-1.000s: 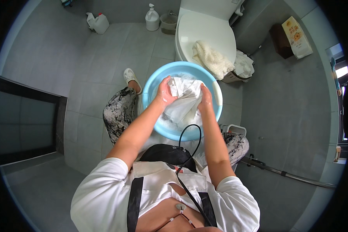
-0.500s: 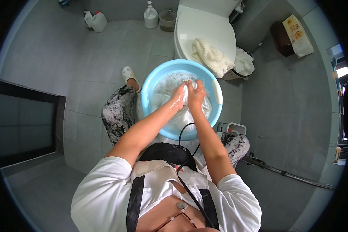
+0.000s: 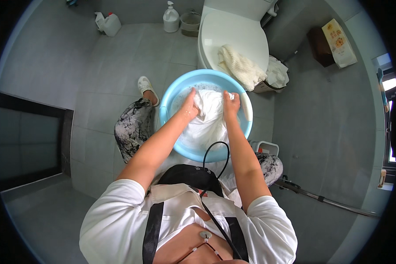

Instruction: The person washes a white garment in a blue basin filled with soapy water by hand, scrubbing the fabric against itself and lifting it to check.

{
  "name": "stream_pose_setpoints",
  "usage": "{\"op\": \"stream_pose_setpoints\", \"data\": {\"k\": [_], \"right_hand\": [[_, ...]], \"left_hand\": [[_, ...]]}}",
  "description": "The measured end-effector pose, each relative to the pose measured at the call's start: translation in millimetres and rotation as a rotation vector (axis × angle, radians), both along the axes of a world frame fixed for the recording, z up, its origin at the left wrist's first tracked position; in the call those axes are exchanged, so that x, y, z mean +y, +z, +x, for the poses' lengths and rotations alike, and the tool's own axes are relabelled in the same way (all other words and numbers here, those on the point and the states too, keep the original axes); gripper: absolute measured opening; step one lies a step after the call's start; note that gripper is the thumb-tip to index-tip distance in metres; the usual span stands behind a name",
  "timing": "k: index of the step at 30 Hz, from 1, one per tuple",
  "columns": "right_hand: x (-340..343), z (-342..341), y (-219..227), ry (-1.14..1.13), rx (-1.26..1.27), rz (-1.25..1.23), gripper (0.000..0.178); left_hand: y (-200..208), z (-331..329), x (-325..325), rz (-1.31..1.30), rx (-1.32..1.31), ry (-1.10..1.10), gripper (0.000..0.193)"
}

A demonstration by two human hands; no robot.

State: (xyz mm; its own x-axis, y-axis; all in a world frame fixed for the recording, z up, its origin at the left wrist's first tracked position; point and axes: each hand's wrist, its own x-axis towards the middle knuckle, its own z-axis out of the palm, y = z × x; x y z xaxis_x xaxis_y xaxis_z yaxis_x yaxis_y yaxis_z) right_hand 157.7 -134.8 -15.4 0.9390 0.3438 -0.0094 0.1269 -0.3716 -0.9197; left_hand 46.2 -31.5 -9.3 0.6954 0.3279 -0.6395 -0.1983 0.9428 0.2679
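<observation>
A round light-blue basin (image 3: pixel 168 119) stands between my legs, with soapy water in it. White wet cloth (image 3: pixel 210 110) is lifted partly out of the suds and spread between my hands; its lower part lies in the basin. On its left edge my left hand (image 3: pixel 190 105) is closed, gripping a fold. My right hand (image 3: pixel 231 105) grips the cloth's right side, fingers bent over it. What kind of garment or linen the cloth is cannot be made out.
Beyond the basin is a toilet (image 3: pixel 233 33) with a cream towel (image 3: pixel 242 68) on its lid. A waste bin (image 3: pixel 277 72) stands beside it. By the far wall are a pump bottle (image 3: pixel 171 20) and a white jug (image 3: pixel 110 25). A black cable (image 3: pixel 205 157) hangs near the basin's front.
My hands were close together, squeezing a bunch of the cloth. They have moved apart sideways, and the white cloth is now raised and spread out between them.
</observation>
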Motion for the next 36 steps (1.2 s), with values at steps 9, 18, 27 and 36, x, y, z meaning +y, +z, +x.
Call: {"op": "stream_pose_setpoints", "data": {"k": [9,18,27,36], "right_hand": [[-7.2,-22.2,-7.9,0.641,-0.28,-0.634,0.045],[-16.5,-19.1,-27.5,0.91,-0.311,-0.91,0.022],[-6.3,7.0,89.3,0.77,0.351,-0.099,0.034],[-13.9,-13.1,91.8,0.319,0.723,0.308,0.032]], "left_hand": [[-115.0,-8.2,-12.7,0.307,0.244,-0.009,0.056],[-80.5,-19.9,-27.4,0.144,0.297,-0.084,0.05],[-32.7,-19.2,-17.8,0.143,0.052,-0.039,0.042],[38.0,-6.8,4.2,0.093,-0.269,-0.198,0.045]]}}
